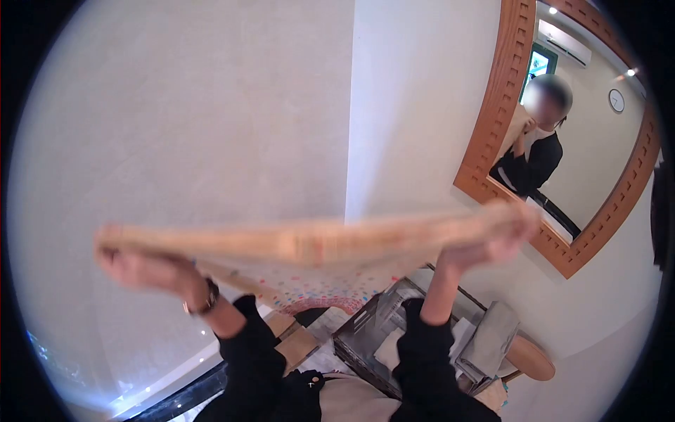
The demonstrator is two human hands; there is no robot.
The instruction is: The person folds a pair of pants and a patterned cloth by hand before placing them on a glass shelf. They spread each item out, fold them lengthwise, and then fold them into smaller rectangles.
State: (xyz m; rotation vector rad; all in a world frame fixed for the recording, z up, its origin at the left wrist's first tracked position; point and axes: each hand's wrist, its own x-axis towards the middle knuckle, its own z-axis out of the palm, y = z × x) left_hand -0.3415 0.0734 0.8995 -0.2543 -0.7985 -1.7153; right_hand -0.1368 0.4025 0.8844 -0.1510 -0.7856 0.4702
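Observation:
A thin, light-coloured cloth (309, 243) with an orange-tan upper edge is pulled wide between my two hands at chest height. Small red, blue and pink dots cover its lower part, which hangs down towards me. My left hand (144, 269), with a dark bracelet or watch at the wrist, is closed on the left corner. At the right corner my right hand (492, 243) grips the same cloth, higher up and nearer the mirror. Motion blurs the cloth's edge and both hands, so individual fingers are hard to make out.
A wood-framed mirror (480, 126) hangs on the wall at the right, reflecting a person. Below stands a dark crate (355, 330) with folded items, a grey folded cloth (492, 337) and a round wooden piece (529, 357) beside it. Brown cardboard (297, 347) lies left of the crate.

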